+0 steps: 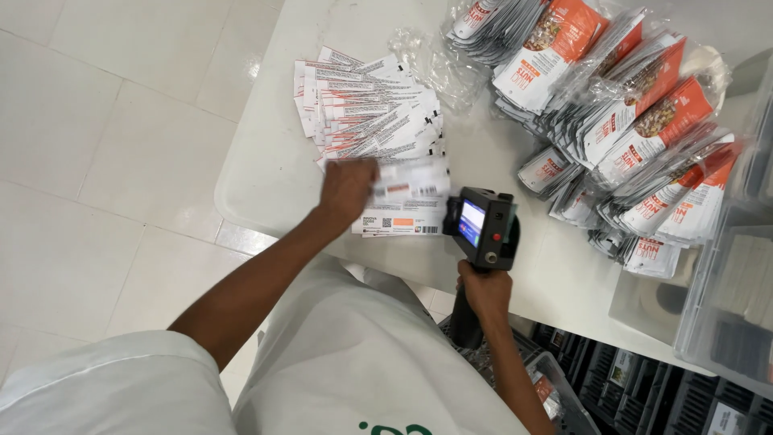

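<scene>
Right hand is clenched around the dark grip of a handheld printer, held upright at the near edge of the white table; the printer's small lit screen faces up toward the camera. Just to the left of the printer, the left hand lies on a flat white pouch, fingers curled over its left end; the pouch is motion-blurred, so I cannot tell whether the hand grips it or only presses on it. That pouch lies on top of 1 or 2 others, their printed backs up, and its right edge touches the printer's head. Beyond the printer and to its left, a fanned stack of white pouches lies backs up, overlapping one another. A crumpled clear plastic bag lies between that stack and a large heap of orange-and-white pouches, which sits far right of the printer, partly inside clear wrap. Right of the printer, at the table's edge, stand clear plastic bins. Below the printer, under the table, are dark crates. White floor tiles spread well to the left of the printer.
</scene>
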